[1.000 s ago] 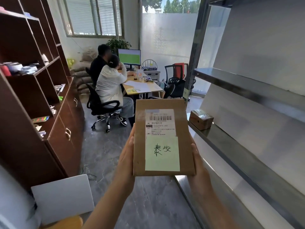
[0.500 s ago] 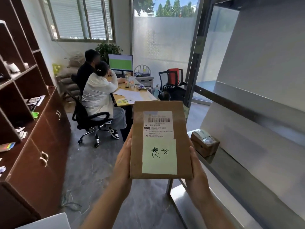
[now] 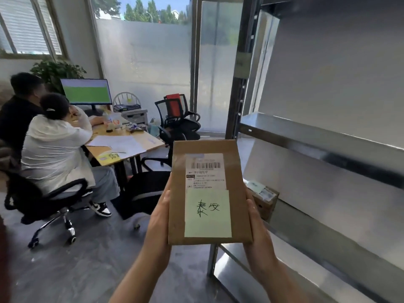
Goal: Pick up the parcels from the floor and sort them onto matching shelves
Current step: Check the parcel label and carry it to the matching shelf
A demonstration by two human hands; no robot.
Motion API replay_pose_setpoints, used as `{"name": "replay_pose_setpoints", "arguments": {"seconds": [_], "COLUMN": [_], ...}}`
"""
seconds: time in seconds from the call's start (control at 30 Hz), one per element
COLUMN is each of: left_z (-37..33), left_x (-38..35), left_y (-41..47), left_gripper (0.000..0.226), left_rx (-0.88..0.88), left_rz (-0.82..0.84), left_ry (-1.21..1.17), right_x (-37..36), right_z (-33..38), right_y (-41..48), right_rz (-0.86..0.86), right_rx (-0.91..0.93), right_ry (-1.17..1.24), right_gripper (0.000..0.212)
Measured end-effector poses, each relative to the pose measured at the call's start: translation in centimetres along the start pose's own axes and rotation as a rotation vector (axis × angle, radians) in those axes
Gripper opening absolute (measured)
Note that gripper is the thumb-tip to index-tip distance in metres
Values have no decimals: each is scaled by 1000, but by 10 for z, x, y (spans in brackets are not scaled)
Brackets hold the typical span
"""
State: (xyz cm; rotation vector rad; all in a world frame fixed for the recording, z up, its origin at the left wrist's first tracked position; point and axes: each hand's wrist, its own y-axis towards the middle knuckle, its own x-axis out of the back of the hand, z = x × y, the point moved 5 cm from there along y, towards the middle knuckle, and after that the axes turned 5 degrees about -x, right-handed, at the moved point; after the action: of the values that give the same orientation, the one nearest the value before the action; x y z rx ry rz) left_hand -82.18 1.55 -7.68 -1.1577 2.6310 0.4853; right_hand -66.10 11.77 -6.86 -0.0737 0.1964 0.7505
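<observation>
My left hand [image 3: 159,217] and right hand [image 3: 258,226] clasp the parcel [image 3: 207,191] by its long edges, fingers hidden behind it. Its label and the handwritten green note [image 3: 207,213] face me. It is off the floor but not yet shelved. Just past my right hand, one small box [image 3: 264,200] already sits on the metal shelf [image 3: 310,235]. I judge the sorting barely begun.
</observation>
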Motion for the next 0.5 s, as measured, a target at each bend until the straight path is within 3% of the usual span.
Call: {"name": "replay_pose_setpoints", "arguments": {"seconds": [0.27,0.5], "left_z": [7,25], "left_x": [45,52], "left_y": [65,110], "left_gripper": [47,46], "left_rx": [32,124], "left_rz": [174,180], "left_ry": [-2,-64], "right_x": [-51,-62], "right_z": [-8,-8], "right_y": [29,71], "right_rz": [-178,-217], "right_rx": [47,42], "right_ry": [7,-46], "right_gripper": [50,46]}}
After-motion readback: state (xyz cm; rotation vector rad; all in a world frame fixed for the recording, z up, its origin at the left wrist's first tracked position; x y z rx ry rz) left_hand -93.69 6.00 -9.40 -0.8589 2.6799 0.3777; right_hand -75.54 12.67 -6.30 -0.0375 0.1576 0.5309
